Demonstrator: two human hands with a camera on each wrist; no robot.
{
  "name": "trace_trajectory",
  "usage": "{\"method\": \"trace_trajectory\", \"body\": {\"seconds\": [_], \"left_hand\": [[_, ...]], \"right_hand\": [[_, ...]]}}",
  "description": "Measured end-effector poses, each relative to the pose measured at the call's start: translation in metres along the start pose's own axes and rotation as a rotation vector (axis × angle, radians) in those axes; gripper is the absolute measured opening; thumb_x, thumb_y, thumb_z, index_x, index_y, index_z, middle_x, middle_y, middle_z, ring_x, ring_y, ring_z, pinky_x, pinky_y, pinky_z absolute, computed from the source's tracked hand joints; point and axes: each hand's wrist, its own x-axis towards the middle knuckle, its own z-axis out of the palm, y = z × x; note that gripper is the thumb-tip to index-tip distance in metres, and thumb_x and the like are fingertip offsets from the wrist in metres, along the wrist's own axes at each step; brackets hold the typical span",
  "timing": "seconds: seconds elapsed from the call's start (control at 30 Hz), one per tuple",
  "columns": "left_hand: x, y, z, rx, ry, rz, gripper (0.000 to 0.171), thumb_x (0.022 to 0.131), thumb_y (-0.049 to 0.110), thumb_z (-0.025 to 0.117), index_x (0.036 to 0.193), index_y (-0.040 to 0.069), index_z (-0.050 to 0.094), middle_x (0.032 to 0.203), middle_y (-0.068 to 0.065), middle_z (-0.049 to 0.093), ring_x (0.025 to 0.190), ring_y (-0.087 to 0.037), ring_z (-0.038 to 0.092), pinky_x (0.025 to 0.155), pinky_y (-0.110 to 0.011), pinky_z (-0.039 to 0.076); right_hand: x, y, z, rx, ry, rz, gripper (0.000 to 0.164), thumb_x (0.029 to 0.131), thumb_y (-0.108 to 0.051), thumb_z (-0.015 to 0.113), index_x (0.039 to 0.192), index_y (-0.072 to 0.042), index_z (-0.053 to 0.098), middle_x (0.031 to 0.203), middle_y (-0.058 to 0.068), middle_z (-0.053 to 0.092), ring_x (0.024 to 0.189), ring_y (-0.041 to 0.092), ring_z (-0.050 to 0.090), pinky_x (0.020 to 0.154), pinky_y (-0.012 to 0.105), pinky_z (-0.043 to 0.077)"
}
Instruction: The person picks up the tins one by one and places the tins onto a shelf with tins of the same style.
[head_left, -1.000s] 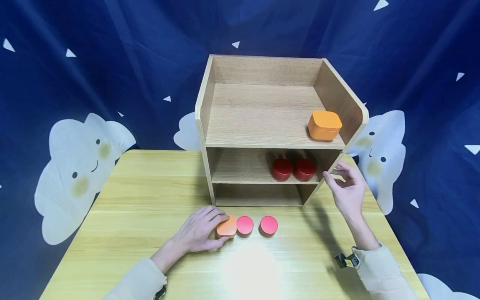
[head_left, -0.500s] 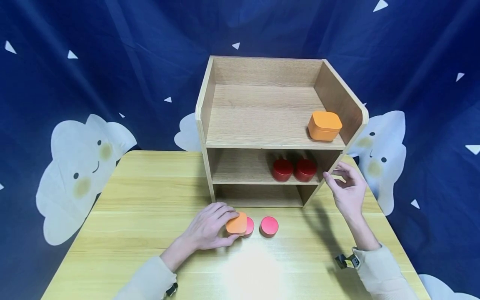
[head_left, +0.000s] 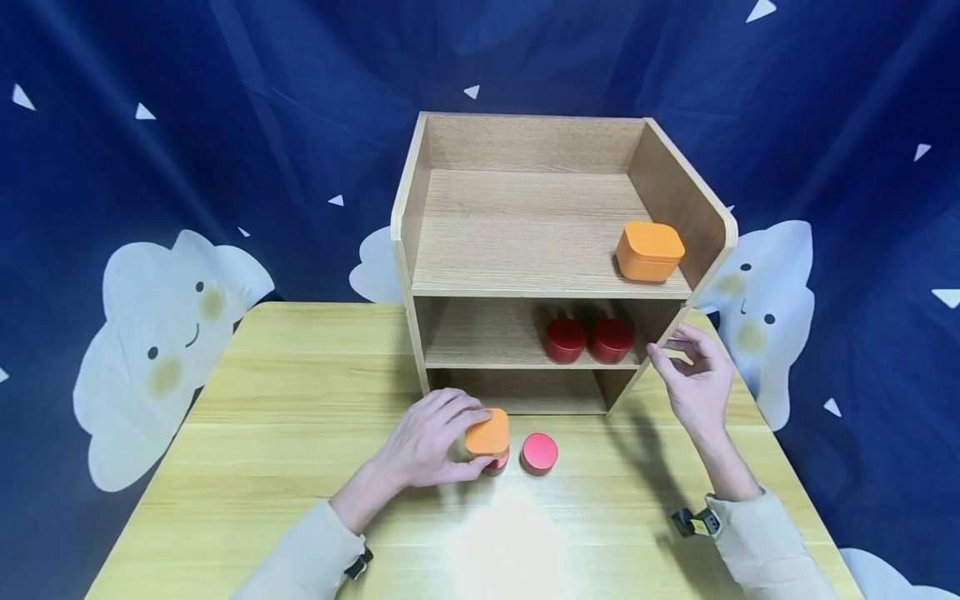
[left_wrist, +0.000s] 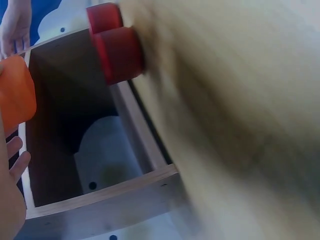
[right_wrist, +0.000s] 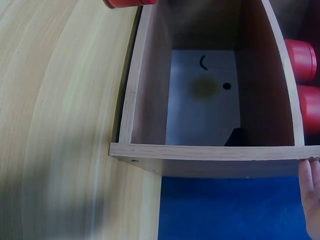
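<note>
At the far left, a white cloud point(head_left: 168, 358) with a smiling face shows on the dark blue curtain point(head_left: 300, 100); beside it spreads the light wood table point(head_left: 300, 358); a pale sleeve point(head_left: 303, 554) reaches in over the table to the left hand point(head_left: 429, 442), which pinches a rounded orange box point(head_left: 487, 430) between thumb and fingers; the orange box is raised off the table, in front of the wooden shelf unit point(head_left: 525, 225), and in the head view it partly covers a round red tin point(head_left: 496, 465) on the table; just right of that tin stands a second red tin point(head_left: 539, 453), also on the table; behind them, the middle shelf of the unit bears two dark red tins point(head_left: 588, 340) side by side toward its right end; above, a lidded orange container point(head_left: 649, 252) sits on the top shelf, near the right side panel point(head_left: 682, 196); at the far right, the right hand point(head_left: 697, 379) is loosely spread, thumb by the panel's front edge; in the right wrist view its fingertips touch the panel's outer face.
</note>
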Motion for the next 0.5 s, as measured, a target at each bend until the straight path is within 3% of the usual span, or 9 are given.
{"method": "trace_trajectory", "body": {"seconds": [0.5], "left_hand": [[0.033, 0.002, -0.017, 0.004, 0.099, 0.041, 0.052, 0.070, 0.045, 0.085, 0.108, 0.011, 0.077, 0.103, -0.004, 0.076, 0.096, -0.021, 0.069, 0.090, -0.032, 0.060]], "right_hand": [[0.000, 0.000, -0.001, 0.010, -0.008, -0.001, 0.040, 0.080, 0.026, 0.068, 0.115, 0.007, 0.074, 0.101, -0.006, 0.079, 0.084, 0.002, 0.075, 0.067, 0.011, 0.059]]}}
